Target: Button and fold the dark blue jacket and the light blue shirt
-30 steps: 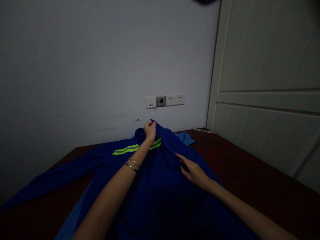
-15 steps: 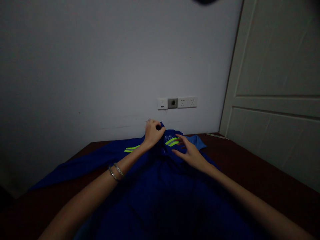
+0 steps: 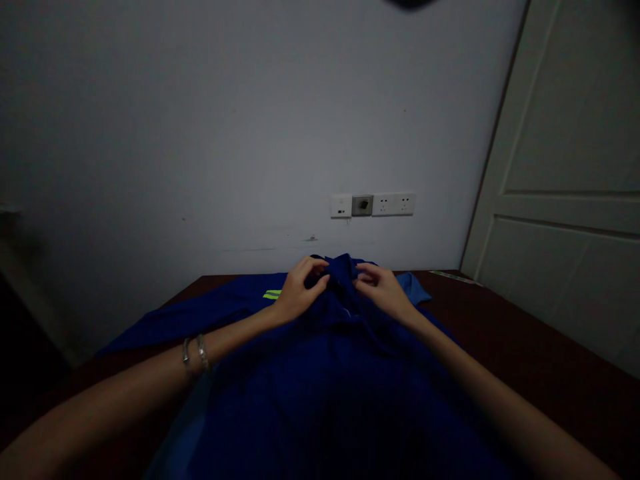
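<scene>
A dark blue work jacket (image 3: 320, 373) lies spread out, one sleeve stretching left and a yellow-green reflective strip (image 3: 273, 294) showing on its left side. My left hand (image 3: 303, 287), with two bracelets on the wrist, pinches the left edge of the raised fabric near the collar (image 3: 343, 268). Opposite it, my right hand (image 3: 381, 288) has thumb and fingers closed on the right edge of that fabric. The cloth stands up a little between both hands. Its lower part is too dark to make out detail.
The jacket rests on a dark red-brown tabletop (image 3: 505, 327) against a pale wall (image 3: 250, 133) with a row of sockets (image 3: 393, 204). Lighter blue cloth (image 3: 415, 288) lies behind my right hand. A panelled door (image 3: 570, 167) stands at the right.
My left hand has come down from its raised position, and my right hand, open before, has closed on the collar fabric. The raised fabric now hides the right reflective strip. The view has turned slightly left.
</scene>
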Demonstrator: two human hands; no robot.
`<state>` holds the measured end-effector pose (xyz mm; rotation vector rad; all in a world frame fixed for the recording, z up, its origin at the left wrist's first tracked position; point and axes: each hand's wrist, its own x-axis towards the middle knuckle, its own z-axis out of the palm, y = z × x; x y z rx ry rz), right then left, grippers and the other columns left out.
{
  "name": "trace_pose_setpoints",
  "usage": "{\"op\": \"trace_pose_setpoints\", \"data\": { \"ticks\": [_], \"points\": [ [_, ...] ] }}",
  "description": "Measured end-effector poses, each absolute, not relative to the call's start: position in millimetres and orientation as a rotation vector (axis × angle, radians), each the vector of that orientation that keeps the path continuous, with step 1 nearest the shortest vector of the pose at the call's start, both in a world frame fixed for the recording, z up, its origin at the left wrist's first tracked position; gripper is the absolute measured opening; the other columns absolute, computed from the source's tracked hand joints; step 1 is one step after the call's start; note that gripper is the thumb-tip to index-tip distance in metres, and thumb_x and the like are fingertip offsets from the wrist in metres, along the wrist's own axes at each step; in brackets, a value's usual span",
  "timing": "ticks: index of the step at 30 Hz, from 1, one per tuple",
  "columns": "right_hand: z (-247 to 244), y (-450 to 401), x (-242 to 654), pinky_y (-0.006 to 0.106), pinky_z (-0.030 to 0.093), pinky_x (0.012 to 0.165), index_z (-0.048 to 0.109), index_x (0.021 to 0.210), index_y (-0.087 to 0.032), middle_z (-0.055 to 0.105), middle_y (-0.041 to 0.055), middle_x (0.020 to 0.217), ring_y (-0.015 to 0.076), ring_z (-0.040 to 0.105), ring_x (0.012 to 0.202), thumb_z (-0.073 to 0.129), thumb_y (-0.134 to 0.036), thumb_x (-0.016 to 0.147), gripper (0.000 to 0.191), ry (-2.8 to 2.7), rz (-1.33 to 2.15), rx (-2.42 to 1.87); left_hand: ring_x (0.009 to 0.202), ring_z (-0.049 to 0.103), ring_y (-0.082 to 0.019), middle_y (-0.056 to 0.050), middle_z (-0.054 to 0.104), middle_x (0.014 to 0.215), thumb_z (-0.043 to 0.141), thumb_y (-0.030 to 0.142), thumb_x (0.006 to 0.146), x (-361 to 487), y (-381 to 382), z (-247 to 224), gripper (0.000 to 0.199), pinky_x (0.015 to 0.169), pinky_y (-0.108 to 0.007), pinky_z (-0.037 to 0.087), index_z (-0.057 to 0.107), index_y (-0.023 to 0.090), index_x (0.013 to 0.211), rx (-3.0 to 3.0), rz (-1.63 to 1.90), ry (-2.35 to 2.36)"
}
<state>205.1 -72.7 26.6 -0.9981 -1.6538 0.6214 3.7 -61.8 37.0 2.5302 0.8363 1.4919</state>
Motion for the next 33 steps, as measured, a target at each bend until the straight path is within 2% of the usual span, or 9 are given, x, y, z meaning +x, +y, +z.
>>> {"op": "trace_pose_setpoints", "data": {
  "ticks": [2, 6, 11, 17, 21, 24, 29, 33],
  "points": [
    [29, -77, 210, 0.021, 0.042, 0.049, 0.055, 0.101, -0.016, 0.056, -0.0043, 0.059, 0.0099, 0.052, 0.052, 0.059, -0.030, 0.065, 0.039, -1.552, 0.752, -0.992, 0.091, 0.052, -0.016, -0.007, 0.056, 0.096, 0.047, 0.021, 0.082, -16, -69, 28, 0.023, 0.081, -0.033, 0.044, 0.055, 0.017, 0.103, 2.759, 1.415, 0.762],
    [35, -85, 216, 0.020, 0.042, 0.046, 0.053, 0.104, -0.018, 0.058, -0.0032, 0.064, 0.0095, 0.052, 0.052, 0.062, -0.028, 0.062, 0.044, -1.399, 0.997, -0.995, 0.101, 0.049, -0.020, -0.011, 0.056, 0.107, 0.045, 0.011, 0.080, -46, -85, 15, 0.033, 0.086, -0.038, 0.041, 0.054, 0.019, 0.110, 3.341, 0.999, 0.524],
    [39, -95, 214, 0.018, 0.039, 0.044, 0.056, 0.089, -0.019, 0.058, -0.0023, 0.067, 0.0085, 0.051, 0.053, 0.058, -0.020, 0.062, 0.027, -1.272, 1.285, -0.884, 0.110, 0.048, -0.019, -0.006, 0.052, 0.124, 0.047, 0.014, 0.083, -53, -100, 8, 0.037, 0.092, -0.034, 0.038, 0.051, 0.028, 0.117, 3.736, 0.540, 0.206],
    [41, -101, 212, 0.020, 0.041, 0.048, 0.049, 0.075, -0.018, 0.053, -0.0017, 0.062, 0.0087, 0.049, 0.052, 0.055, -0.023, 0.067, 0.011, -1.286, 1.280, -0.819, 0.113, 0.048, -0.015, -0.005, 0.053, 0.125, 0.042, 0.017, 0.086, -40, -99, 3, 0.030, 0.096, -0.031, 0.035, 0.055, 0.024, 0.112, 3.833, 0.454, -0.095],
    [41, -99, 215, 0.026, 0.047, 0.059, 0.051, 0.078, -0.017, 0.058, 0.0037, 0.067, 0.0138, 0.055, 0.062, 0.047, -0.033, 0.075, 0.016, -1.487, 1.196, -0.856, 0.112, 0.049, -0.015, -0.007, 0.055, 0.122, 0.041, 0.015, 0.086, -28, -97, 7, 0.030, 0.095, -0.030, 0.035, 0.055, 0.022, 0.112, 3.831, 0.522, -0.127],
    [41, -99, 217, 0.027, 0.047, 0.063, 0.052, 0.078, -0.017, 0.059, 0.0049, 0.069, 0.0148, 0.056, 0.065, 0.046, -0.033, 0.077, 0.017, -1.570, 1.116, -0.860, 0.112, 0.049, -0.015, -0.005, 0.055, 0.122, 0.042, 0.015, 0.085, -23, -96, 10, 0.032, 0.096, -0.030, 0.036, 0.054, 0.025, 0.113, 3.799, 0.564, -0.111],
    [42, -103, 213, 0.024, 0.046, 0.057, 0.055, 0.078, -0.016, 0.059, 0.0039, 0.066, 0.0126, 0.055, 0.058, 0.049, -0.032, 0.075, 0.017, -1.477, 1.159, -0.862, 0.111, 0.050, -0.016, -0.006, 0.056, 0.121, 0.046, 0.013, 0.083, -24, -89, 11, 0.028, 0.098, -0.033, 0.034, 0.058, 0.025, 0.106, 3.715, 0.597, -0.101],
    [42, -100, 215, 0.022, 0.042, 0.049, 0.058, 0.095, -0.016, 0.060, 0.0007, 0.066, 0.0113, 0.054, 0.054, 0.056, -0.029, 0.070, 0.028, -1.428, 1.052, -0.959, 0.102, 0.055, -0.018, -0.008, 0.062, 0.108, 0.045, 0.013, 0.084, -23, -82, 15, 0.021, 0.096, -0.038, 0.035, 0.062, 0.021, 0.091, 3.574, 0.555, -0.110]
  ]
}}
